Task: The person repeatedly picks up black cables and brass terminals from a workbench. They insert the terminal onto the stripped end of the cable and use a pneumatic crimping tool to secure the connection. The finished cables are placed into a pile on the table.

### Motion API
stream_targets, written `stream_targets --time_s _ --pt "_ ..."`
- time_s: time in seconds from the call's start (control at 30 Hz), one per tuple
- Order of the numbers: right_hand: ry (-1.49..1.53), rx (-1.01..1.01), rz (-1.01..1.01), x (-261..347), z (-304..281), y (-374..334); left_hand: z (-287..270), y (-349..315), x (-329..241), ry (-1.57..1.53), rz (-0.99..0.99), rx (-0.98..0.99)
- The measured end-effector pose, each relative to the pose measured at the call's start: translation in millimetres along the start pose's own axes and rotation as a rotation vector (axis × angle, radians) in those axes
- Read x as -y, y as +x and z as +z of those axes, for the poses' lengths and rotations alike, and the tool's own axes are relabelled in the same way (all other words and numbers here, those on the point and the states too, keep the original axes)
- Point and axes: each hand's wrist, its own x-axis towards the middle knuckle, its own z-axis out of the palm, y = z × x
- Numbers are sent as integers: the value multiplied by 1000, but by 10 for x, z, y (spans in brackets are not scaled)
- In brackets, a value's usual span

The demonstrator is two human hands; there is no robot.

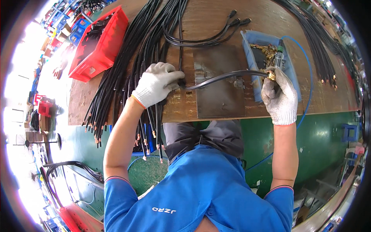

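Observation:
A single black cable point(220, 78) bends across the bench in front of me. My left hand point(156, 83), in a white knitted glove, has its fingers closed round the cable at the left. At the cable's right end, my gloved right hand point(281, 94) pinches a small brass fitting point(271, 75), which sits at the cable tip. Below the cable lies a flat dark metal plate point(220, 100). A blue bin point(257, 89) with brass parts is just behind my right hand. Inside it, a metal air tool with a green end point(279, 56) leans upright.
Many black cables point(131, 58) with bare copper ends lie left of me, some hanging past the table edge. A red crate point(112, 50) stands at the far left. More cables point(320, 58) lie at the right, beside a curving blue air hose point(310, 77). Connector-ended cables point(232, 23) lie at the back.

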Motion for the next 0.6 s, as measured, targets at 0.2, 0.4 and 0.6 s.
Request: stream_targets --time_s 0.2,0.4,0.6 --pt "59 -81 4 61 -226 -197 218 217 -101 16 25 36" --pt "-70 -62 -123 201 -223 -357 -8 247 -352 -161 124 -29" --pt "-416 66 -55 210 148 -573 -234 73 -630 -404 118 -59"
